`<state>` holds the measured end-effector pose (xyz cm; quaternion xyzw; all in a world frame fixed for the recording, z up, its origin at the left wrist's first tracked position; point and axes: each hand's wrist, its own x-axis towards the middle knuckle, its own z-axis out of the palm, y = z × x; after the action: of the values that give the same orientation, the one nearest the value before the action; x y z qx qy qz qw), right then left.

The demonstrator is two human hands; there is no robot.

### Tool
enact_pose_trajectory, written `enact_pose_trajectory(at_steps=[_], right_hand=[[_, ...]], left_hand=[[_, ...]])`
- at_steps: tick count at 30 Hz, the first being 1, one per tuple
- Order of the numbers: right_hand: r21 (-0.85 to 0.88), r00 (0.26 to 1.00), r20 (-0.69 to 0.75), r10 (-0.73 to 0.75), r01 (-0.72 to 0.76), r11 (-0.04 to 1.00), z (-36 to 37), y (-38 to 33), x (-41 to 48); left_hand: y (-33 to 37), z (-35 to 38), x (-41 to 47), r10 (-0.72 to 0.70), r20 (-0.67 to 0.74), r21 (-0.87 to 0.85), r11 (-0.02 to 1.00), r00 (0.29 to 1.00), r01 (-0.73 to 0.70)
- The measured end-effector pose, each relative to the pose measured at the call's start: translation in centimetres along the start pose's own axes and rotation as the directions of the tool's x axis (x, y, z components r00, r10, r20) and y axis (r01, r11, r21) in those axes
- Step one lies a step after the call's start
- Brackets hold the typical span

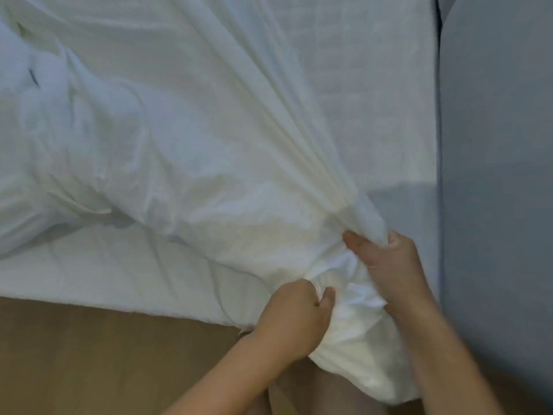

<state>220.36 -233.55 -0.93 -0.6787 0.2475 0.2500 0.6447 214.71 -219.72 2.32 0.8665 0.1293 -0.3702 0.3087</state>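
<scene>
A white bed sheet (185,145) lies rumpled over a mattress (389,115), bunched into tight folds that run toward the near right corner. My right hand (386,259) grips the gathered folds at that corner, thumb and fingers curled around the cloth. Lower and to the left, my left hand (296,316) grips a bunched edge of the same sheet, which hangs over the mattress edge between my forearms.
A grey wall or headboard panel (496,175) runs along the right side of the mattress. Brown wooden floor (104,354) shows below the mattress's near edge at lower left.
</scene>
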Motion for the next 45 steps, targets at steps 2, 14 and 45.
enact_pose_trajectory(at_steps=[2,14,45], right_hand=[[-0.293,0.992,-0.124,0.005,-0.042,0.955,0.7,4.7,1.4],[-0.227,0.925,0.03,0.379,-0.363,0.904,1.1,13.4,2.3],[-0.568,0.862,-0.504,0.057,-0.38,0.73,6.9,12.7,4.6]], left_hand=[[-2.0,2.8,3.1,-0.138,0.176,0.146,0.983,0.975,0.113],[-5.1,3.9,9.6,-0.214,-0.182,0.07,0.971,0.96,0.23],[-13.0,-1.3,7.6,-0.045,-0.275,-0.19,0.982,0.96,-0.009]])
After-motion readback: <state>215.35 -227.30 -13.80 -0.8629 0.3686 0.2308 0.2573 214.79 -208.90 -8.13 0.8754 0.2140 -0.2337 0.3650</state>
